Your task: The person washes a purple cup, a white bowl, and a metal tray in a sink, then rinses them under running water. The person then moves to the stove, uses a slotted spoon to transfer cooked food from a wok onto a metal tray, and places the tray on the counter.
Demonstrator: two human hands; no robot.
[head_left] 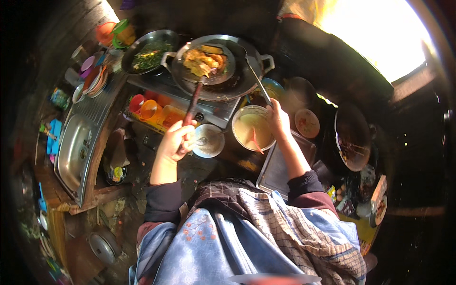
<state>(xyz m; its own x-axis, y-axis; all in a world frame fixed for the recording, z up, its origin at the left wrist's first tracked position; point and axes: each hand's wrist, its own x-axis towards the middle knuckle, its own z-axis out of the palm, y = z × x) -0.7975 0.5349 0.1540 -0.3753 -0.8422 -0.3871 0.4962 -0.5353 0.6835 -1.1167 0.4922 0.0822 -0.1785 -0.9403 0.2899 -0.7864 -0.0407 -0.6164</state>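
Observation:
A wide two-handled wok (250, 85) sits on the stove. Inside it, golden-brown fried pieces (204, 61) lie on a round, shallow metal skimmer (230, 71). My right hand (279, 118) is closed round the skimmer's long metal handle, which slants up over the wok's right side. My left hand (175, 142) grips a long utensil with a dark reddish-brown handle (194, 102). Its far end touches the near edge of the fried pieces; the tip's shape is unclear. Below my right hand stands a pot of pale batter (247, 124) with an orange-red spoon (255, 138) in it.
A pan of chopped greens (151, 53) stands left of the wok. A pale bowl (209, 141) sits below the stove (213, 111). Orange containers (150, 110), a steel sink (75, 152) and stacked dishes (95, 80) are leftward. Rightward are a dark tray (297, 152) and large pan (352, 137).

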